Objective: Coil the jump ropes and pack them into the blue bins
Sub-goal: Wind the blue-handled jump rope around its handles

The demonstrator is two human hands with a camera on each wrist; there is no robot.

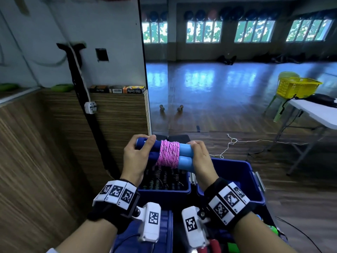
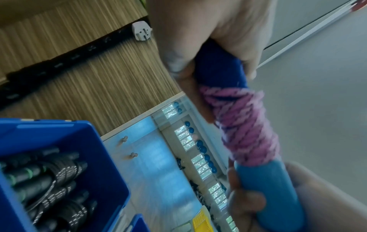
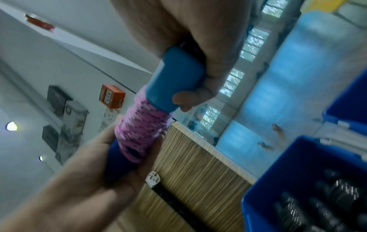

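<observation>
A jump rope [image 1: 168, 153] with pink cord wound tightly round its two blue handles is held level above the bins. My left hand [image 1: 137, 154] grips the dark blue end of the handles [image 2: 219, 69]. My right hand [image 1: 199, 155] grips the light blue end [image 3: 176, 78]. The pink coil [image 2: 244, 127] [image 3: 139, 130] sits between both hands. Below it stands a blue bin [image 1: 164, 190] holding several coiled black ropes [image 2: 53, 182]. A second blue bin [image 1: 242, 172] stands to its right, its inside mostly hidden by my right wrist.
A wood-panelled counter [image 1: 54, 134] with a black strap and a white plug [image 1: 90, 107] runs along the left. A mirror wall [image 1: 218, 79] lies ahead. A white folding table [image 1: 313, 110] with a yellow basket [image 1: 297, 87] is at right. White string [image 1: 231, 143] trails on the floor.
</observation>
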